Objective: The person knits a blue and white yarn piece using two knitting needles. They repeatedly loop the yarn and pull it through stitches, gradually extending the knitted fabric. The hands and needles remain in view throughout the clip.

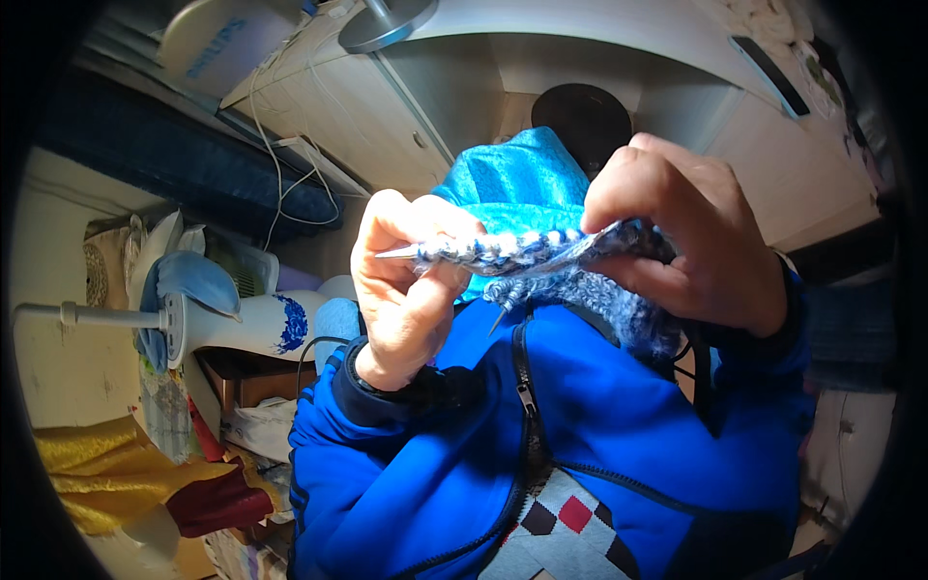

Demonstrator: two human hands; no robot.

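Note:
A strip of blue, white and grey knitting (533,250) is stretched between my hands, its loops sitting in a row along a knitting needle. My left hand (409,290) pinches the left end, where the pale needle tip (395,254) pokes out past the fingers. At the other end my right hand (681,225) grips the knitted fabric between thumb and fingers. Below the row hangs more of the fuzzy blue-grey knitted piece (627,308). A second needle tip (497,322) points down from its left corner. The right hand covers the rest of the needle.
Turquoise fabric (515,170) covers my lap behind the knitting. Ahead is a pale desk (551,18) with a lamp base (388,25) and a phone (770,76). A dark round stool-like seat (582,123) stands beneath. White cables (279,174) hang at left, near a white-and-blue cylindrical object (246,322).

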